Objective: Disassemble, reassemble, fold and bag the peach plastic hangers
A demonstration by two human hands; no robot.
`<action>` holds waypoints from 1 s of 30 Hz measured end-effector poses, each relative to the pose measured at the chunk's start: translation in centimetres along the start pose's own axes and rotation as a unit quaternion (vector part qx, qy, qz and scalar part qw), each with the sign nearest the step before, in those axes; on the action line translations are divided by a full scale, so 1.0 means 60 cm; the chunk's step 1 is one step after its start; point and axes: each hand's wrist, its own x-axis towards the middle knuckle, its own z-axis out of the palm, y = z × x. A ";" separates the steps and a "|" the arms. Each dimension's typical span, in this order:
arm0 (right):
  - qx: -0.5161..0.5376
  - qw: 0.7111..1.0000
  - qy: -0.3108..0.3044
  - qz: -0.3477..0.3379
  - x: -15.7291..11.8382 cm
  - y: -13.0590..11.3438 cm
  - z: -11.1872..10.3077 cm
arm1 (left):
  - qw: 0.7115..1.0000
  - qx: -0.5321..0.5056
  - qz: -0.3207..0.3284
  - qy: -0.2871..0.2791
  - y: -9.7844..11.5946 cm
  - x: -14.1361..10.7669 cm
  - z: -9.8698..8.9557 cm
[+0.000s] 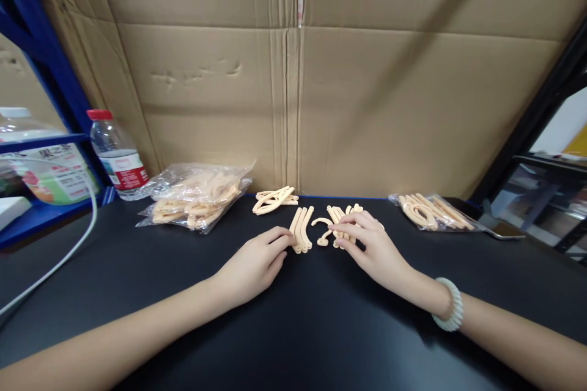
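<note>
My left hand [257, 263] rests on the dark table with bent fingers, its fingertips touching the leftmost of several pale, slightly curved strips [301, 231] lined up side by side. The thumb stays apart from the index finger. Above a second row of pale strips [334, 215] hovers or rests my right hand [371, 247], fingers spread, partly covering them. Whether its fingertips press on a strip I cannot tell. Close to its index fingertip lies a pale hook-shaped piece [321, 221], with a small curved piece [323, 240] just below. A pale bracelet circles the right wrist.
Behind the rows is a small pile of pale pieces [275, 198]. A clear bag of pale parts [197, 198] lies at left, beside a red-capped bottle [121, 156]; another bag [431, 212] lies at right. Cardboard [206, 85] walls the back. A white cable [73, 247] crosses the left.
</note>
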 end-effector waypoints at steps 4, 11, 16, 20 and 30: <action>-0.022 0.999 -0.030 -0.025 0.007 -0.001 0.003 | 1.000 0.006 0.005 0.004 0.004 0.001 -0.001; -0.054 0.995 -0.069 -0.053 0.025 -0.007 0.007 | 0.993 0.005 0.090 -0.083 0.015 0.003 -0.019; -0.060 0.989 -0.119 -0.065 0.034 -0.016 0.015 | 0.985 -0.008 0.080 -0.153 0.012 0.005 -0.022; -0.078 0.986 -0.134 -0.058 0.041 -0.010 0.022 | 0.983 0.004 0.068 -0.171 0.011 0.005 -0.020; -0.057 0.990 -0.116 -0.062 0.121 -0.001 0.007 | 0.993 0.015 0.079 -0.083 0.018 0.002 -0.022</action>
